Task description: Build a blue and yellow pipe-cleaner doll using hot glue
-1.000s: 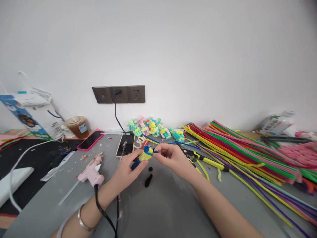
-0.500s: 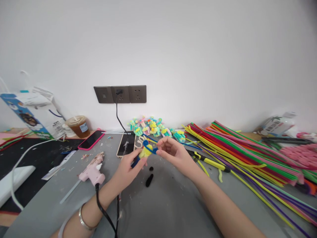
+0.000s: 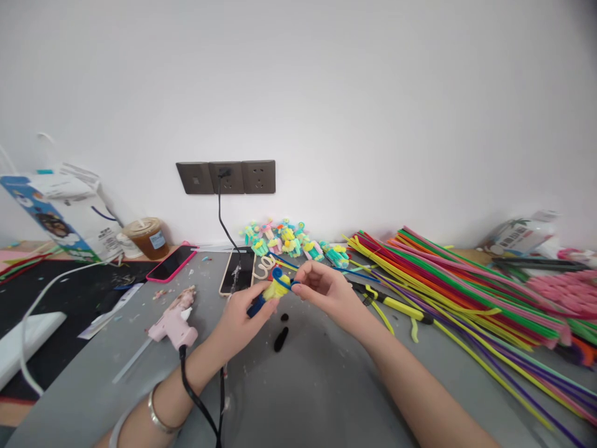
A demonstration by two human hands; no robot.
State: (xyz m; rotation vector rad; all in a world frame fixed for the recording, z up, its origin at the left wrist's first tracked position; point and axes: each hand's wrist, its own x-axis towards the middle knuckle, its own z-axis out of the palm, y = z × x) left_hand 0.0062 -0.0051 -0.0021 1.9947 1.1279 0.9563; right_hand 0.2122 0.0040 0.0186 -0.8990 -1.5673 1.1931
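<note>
My left hand (image 3: 247, 311) is closed round a small yellow and blue pipe-cleaner figure (image 3: 278, 287), held just above the table. A curled blue pipe cleaner (image 3: 277, 272) loops at the figure's upper end. Thumb and fingertips of my right hand (image 3: 321, 289) pinch the blue pipe cleaner at the figure's right side; part of it is hidden by the fingers. Below the hands lie two small black fuzzy pieces (image 3: 280, 340) on the grey table (image 3: 298, 398).
Several finished-looking pastel figures (image 3: 291, 241) stand along the wall. Bundled coloured pipe cleaners (image 3: 448, 286) spread over the right side, with yellow-handled pliers (image 3: 396, 303) beside them. A pink glue gun (image 3: 175, 323) with a black cord, phones (image 3: 172, 262) and a drink cup (image 3: 152, 238) are on the left.
The blue piece at the figure's right side has been drawn in under my right fingertips, and less of it shows. Both hands have shifted only slightly.
</note>
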